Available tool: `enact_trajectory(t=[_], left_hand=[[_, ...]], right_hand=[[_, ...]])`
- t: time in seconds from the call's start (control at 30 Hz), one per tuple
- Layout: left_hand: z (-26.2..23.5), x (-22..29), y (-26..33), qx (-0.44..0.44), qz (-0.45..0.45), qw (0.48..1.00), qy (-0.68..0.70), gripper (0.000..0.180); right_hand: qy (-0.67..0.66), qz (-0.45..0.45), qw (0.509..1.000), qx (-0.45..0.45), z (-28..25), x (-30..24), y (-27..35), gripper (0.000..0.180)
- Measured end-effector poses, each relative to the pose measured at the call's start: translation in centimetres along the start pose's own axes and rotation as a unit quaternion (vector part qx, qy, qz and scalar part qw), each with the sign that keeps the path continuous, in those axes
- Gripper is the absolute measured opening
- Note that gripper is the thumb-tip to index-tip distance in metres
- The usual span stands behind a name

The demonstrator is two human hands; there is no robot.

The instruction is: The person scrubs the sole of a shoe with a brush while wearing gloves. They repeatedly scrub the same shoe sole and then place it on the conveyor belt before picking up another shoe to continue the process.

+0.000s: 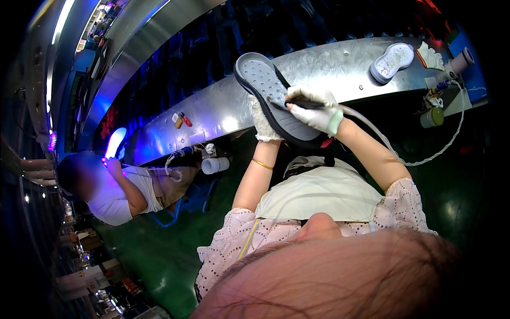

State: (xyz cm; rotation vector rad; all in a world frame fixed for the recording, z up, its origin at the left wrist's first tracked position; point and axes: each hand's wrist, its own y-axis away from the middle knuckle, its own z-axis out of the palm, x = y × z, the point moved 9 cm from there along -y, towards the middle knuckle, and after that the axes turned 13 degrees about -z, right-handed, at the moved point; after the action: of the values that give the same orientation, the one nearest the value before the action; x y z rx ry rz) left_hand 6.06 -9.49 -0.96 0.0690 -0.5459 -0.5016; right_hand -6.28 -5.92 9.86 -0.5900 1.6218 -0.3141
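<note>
A worker's gloved left hand point(264, 123) props a grey shoe sole point(276, 98) above the steel counter point(329, 69), fingers wrapped around its edge, while the gloved right hand point(314, 110) grips a dark hose-fed tool point(297, 105) against its face. Work on the sole appears midway; another sole point(392, 61) waits further along the counter.

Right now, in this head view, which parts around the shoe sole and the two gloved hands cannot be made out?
- Left hand: its fingers lie behind the grey shoe sole, so the grip is hidden.
- Tip of the dark pen-like tool in the right hand: too small to tell.
- Lower end of the sole: covered by the right hand and wrist.
- Second sole on the metal bench: details blurred near the rim.
</note>
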Motion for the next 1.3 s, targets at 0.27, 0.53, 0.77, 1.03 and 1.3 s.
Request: enact_trajectory(t=[0.27, 0.53, 0.77, 1.03, 1.3], left_hand=[[-1.4, 1.4, -0.8, -0.002, 0.005, 1.0, 0.004, 0.077], [-0.9, 2.9, -1.2, 0.013, 0.014, 1.0, 0.015, 0.078], [4.6, 0.1, 2.1, -0.078, 0.019, 0.993, 0.082, 0.085], [1.3, -0.2, 0.6, 0.013, 0.018, 1.0, 0.006, 0.083], [1.8, 0.8, 1.1, -0.037, 0.03, 0.999, -0.018, 0.084]], right_hand=[[-0.062, 0.067, 0.996, -0.002, 0.2, 0.6, 0.7, 0.02], [-0.1, 0.124, 0.984, -0.075, 1.4, 0.8, 1.2, 0.012], [-0.116, 0.11, 0.985, 0.059, -2.7, 3.4, -0.1, 0.013], [-0.027, 0.031, 0.997, 0.06, -0.1, 1.2, 0.8, 0.012], [-0.106, 0.084, 0.986, 0.095, -0.2, 2.4, 1.0, 0.008]])
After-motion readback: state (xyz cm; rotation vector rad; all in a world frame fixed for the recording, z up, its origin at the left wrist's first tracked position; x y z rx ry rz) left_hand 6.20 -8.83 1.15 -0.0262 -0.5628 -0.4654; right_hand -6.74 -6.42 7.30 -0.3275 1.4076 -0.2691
